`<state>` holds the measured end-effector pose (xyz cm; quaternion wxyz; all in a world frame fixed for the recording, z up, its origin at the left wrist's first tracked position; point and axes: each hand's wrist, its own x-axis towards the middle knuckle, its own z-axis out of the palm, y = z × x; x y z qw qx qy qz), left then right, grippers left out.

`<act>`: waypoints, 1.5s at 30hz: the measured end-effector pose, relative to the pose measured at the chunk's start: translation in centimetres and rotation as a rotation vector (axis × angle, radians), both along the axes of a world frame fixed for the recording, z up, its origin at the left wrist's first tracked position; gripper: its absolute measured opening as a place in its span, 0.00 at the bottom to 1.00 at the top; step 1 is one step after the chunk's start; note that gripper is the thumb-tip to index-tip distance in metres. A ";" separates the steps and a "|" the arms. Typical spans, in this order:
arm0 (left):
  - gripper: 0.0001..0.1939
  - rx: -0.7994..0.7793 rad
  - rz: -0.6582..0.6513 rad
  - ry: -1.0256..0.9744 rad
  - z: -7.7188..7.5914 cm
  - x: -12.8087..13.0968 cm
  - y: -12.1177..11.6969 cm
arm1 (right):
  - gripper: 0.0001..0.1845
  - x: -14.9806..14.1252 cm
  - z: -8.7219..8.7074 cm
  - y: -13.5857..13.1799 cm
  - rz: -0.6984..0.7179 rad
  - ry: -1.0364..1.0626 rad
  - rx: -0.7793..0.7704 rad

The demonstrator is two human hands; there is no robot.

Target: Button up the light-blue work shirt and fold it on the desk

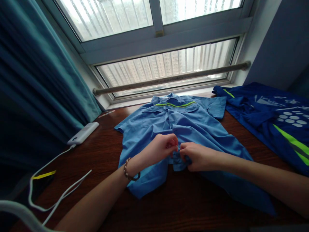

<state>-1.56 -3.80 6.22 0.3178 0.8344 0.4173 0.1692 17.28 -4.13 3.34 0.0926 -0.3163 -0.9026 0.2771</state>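
A light blue short-sleeved shirt point(154, 129) with a yellow-green stripe across its chest lies spread on a dark brown wooden table point(101, 154), collar towards the window. Close together at the front opening near its lower hem are both my hands. My left hand point(166, 145), a braided bracelet on its wrist, is closed in a pinch at the shirt's edge. Right beside it my right hand point(196, 157) is closed on a gathered bit of the same shirt. The exact spot between the fingertips is too small to make out.
Dark blue clothing point(270, 112) with white print and a yellow-green band lies to the right. On the left are a white power bank-like box point(83, 133), a white cable point(59, 156) and a teal curtain point(48, 64). A metal rail point(169, 79) crosses the window behind.
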 end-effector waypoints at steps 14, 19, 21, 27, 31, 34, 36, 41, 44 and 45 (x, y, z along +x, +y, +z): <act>0.06 0.030 -0.093 0.214 -2.6 -0.5 0.7 | 0.05 -0.1 -1.9 4.1 -0.427 0.576 -0.757; 0.08 -0.129 -0.001 0.148 -3.2 -0.1 1.1 | 0.12 0.2 -1.9 4.1 -0.471 0.614 -0.905; 0.09 -0.265 0.034 0.066 -3.2 0.0 1.2 | 0.14 0.2 -2.2 4.2 -0.538 0.661 -0.910; 0.11 -0.711 0.005 -0.130 -1.5 0.0 0.9 | 0.17 0.1 -2.5 4.1 -0.659 0.797 -0.834; 0.12 -0.855 -0.043 -0.181 -0.7 0.0 0.8 | 0.17 -0.2 -2.3 3.3 -0.722 0.900 -0.699; 0.14 -0.846 -0.008 -0.226 -1.0 0.0 0.8 | 0.17 -0.7 -1.9 2.5 -0.702 0.922 -0.619; 0.15 -0.827 0.053 -0.273 -1.4 0.1 0.9 | 0.16 -0.9 -1.5 1.9 -0.644 0.905 -0.535; 0.14 -0.786 0.196 -0.450 -1.9 0.2 1.1 | 0.10 -1.1 -0.9 0.7 -0.419 0.735 -0.172; 0.13 -0.756 0.213 -0.510 -2.0 0.3 1.2 | 0.08 -1.0 -1.1 0.6 -0.406 0.694 -0.052; 0.14 -0.741 0.204 -0.516 -2.1 0.3 1.2 | 0.08 -0.9 -1.2 0.7 -0.419 0.690 -0.048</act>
